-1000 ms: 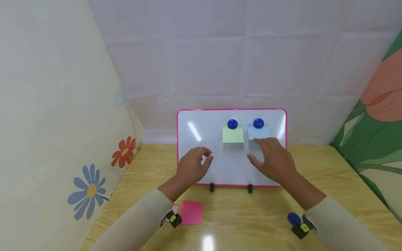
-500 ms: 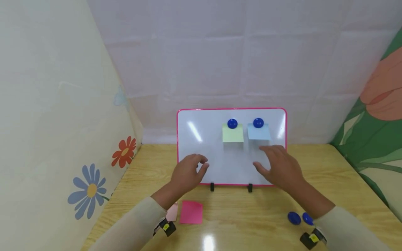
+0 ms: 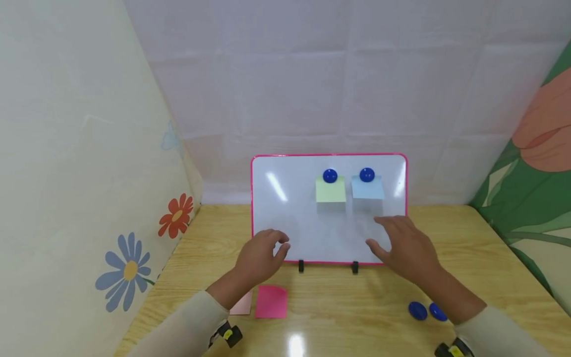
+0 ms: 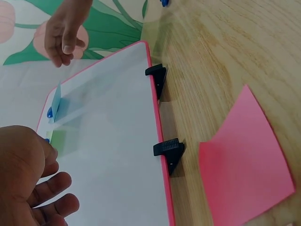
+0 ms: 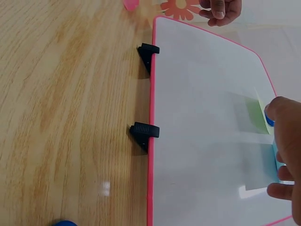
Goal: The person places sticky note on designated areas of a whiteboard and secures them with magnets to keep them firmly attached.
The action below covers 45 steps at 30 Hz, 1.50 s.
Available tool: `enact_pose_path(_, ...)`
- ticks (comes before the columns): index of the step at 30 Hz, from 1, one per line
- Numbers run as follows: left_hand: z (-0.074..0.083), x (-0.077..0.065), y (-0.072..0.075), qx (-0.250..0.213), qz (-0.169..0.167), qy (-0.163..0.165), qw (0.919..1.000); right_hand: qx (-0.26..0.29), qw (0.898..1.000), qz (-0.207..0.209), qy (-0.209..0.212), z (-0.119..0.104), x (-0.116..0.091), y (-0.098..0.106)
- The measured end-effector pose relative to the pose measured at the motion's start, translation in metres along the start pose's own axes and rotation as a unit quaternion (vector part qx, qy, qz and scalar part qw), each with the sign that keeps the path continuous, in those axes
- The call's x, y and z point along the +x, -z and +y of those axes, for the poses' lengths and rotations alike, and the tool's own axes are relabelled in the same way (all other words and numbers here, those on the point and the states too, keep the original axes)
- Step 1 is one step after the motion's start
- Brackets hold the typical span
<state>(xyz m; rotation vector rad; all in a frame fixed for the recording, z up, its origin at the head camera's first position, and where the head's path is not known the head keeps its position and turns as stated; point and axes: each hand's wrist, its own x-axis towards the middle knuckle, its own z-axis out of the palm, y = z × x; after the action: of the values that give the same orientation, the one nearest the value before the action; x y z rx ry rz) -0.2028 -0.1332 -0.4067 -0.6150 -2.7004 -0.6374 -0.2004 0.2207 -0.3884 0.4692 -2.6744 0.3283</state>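
Observation:
A pink-edged whiteboard [image 3: 308, 233] stands upright on the wooden table. Two sticky notes hang near its top: a green note [image 3: 330, 190] under a blue round magnet [image 3: 330, 176], and a light blue note [image 3: 368, 188] under a second magnet [image 3: 367, 174]. My left hand [image 3: 260, 255] hovers before the board's lower left corner, fingers loosely bent, holding nothing. At the lower right, my right hand [image 3: 408, 245] is in front of the board, thumb and fingers spread apart with nothing between them. In the left wrist view, the bent left fingers [image 4: 51, 188] are bare.
A hot pink sticky note [image 3: 271, 302] and a pale pink note [image 3: 242, 303], partly behind the left forearm, lie on the table [image 3: 339, 317]. Two loose blue magnets [image 3: 418, 311] lie by the right forearm. Black clip feet [image 3: 301, 266] support the board's bottom edge.
Both hands have drawn back from the board, down and outward, the left to the left and the right to the right. The pale pink note and second loose magnet have come more into view.

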Motion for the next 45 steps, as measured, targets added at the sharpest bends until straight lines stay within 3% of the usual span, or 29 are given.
enact_pose_path(26,-0.010,-0.027,-0.004,-0.022,-0.030,0.041,0.9985,0.024,0.999,0.026,0.032,0.000,-0.021,-0.004)
enact_pose_path(40,-0.022,-0.040,-0.009,-0.013,-0.044,0.046,0.9979,0.006,0.999,-0.039,-0.017,-0.006,-0.031,0.001)
enact_pose_path(45,-0.023,-0.044,-0.009,-0.015,-0.043,0.050,0.9977,0.016,0.999,-0.032,-0.011,-0.002,-0.036,0.000)
